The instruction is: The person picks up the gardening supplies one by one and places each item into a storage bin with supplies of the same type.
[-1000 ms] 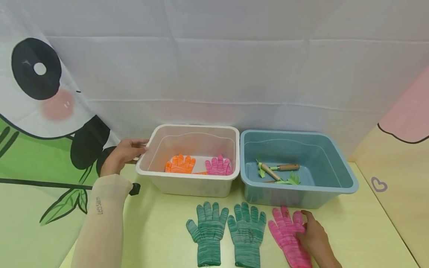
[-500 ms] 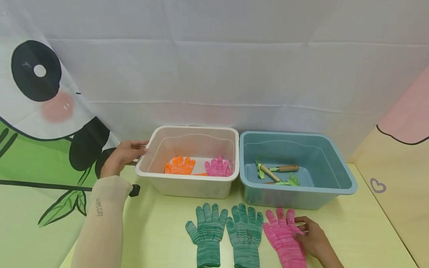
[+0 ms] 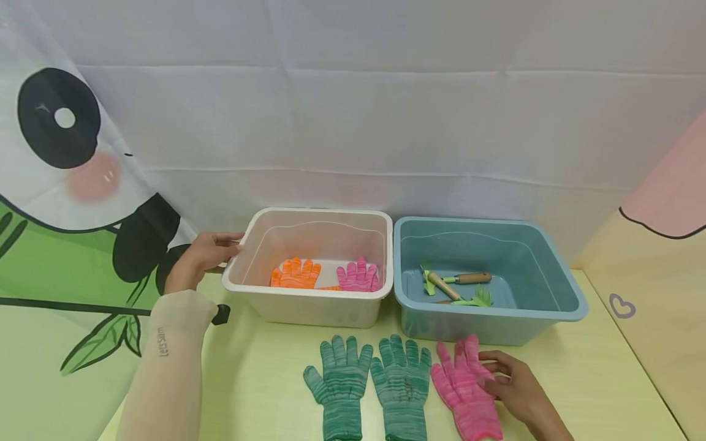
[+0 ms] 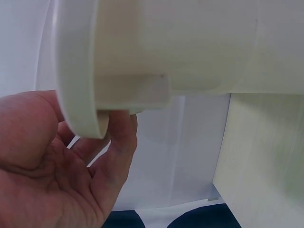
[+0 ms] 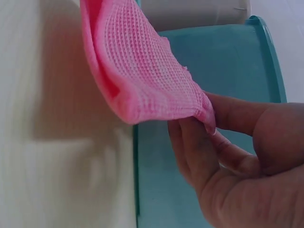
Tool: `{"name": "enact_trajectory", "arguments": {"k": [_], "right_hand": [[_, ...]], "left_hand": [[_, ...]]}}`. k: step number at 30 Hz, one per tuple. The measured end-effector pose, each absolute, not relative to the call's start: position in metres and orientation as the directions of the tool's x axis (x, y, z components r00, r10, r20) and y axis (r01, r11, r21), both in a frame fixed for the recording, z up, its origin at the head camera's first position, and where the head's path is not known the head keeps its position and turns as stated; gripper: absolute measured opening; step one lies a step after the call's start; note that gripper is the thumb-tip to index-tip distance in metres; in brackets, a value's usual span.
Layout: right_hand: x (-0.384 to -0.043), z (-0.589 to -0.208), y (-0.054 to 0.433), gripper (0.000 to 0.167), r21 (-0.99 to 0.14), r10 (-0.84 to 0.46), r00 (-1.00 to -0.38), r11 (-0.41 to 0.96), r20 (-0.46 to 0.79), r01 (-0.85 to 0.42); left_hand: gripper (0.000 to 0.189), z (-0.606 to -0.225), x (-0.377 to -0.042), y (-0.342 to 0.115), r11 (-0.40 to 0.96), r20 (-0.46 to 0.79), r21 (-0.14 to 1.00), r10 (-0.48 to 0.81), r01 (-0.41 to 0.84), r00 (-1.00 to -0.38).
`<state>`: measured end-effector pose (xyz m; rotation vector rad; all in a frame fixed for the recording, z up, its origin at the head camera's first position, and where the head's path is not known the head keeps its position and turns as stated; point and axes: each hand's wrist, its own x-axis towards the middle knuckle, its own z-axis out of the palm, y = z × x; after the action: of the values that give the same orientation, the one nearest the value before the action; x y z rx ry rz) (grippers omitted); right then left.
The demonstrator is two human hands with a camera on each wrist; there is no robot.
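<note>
Head view: over the last second, the pink glove [image 3: 467, 392] has been shifted leftward across the front of the table [image 3: 265, 386], nearer to the second of two green gloves [image 3: 341, 392], [image 3: 402, 392]. More of its cuff end is now brought into frame. Its side edge is pinched between the thumb and fingers of the right hand [image 3: 515, 383]. Right wrist view: the pinched edge is seen held up, with the fabric draped from it and a shadow cast on the pale surface; the glove is therefore judged to be at least partly raised. Whether any of it is still supported by the table cannot be told.

No change is noted at the left hand [image 3: 204, 257]: the left end of the white bin [image 3: 306, 290] is gripped, with the fingers hooked beneath the rim, and the bin's position is held roughly constant.

Contents also appear unchanged. An orange glove [image 3: 295, 275] and another pink glove [image 3: 358, 277] are seen inside the white bin; small garden tools [image 3: 471, 277] are lying in the blue bin [image 3: 491, 310] beside it.

Meaning for the work: the pink glove is judged to be properly taken up, no longer merely touched. It is located in front of the blue bin, outside both bins; no placement has been made. Both green gloves are left flat, untouched.
</note>
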<state>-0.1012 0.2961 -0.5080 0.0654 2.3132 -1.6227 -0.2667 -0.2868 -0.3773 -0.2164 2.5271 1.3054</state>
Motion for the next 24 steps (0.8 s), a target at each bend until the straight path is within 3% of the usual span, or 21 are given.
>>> {"name": "enact_trajectory", "arguments": {"k": [10,24], "right_hand": [[-0.098,-0.495,0.296,0.053,-0.94,-0.209,-0.95,0.298,-0.233,0.165],[-0.096,-0.481,0.288,0.052,-0.94,-0.204,-0.95,0.295,-0.237,0.171]], "left_hand": [[0.061,-0.378,-0.266,-0.287,0.582,-0.315,0.771,-0.005,-0.259,-0.949],[0.062,-0.378,-0.266,-0.287,0.589,-0.309,0.767,-0.004,-0.252,-0.951]]}}
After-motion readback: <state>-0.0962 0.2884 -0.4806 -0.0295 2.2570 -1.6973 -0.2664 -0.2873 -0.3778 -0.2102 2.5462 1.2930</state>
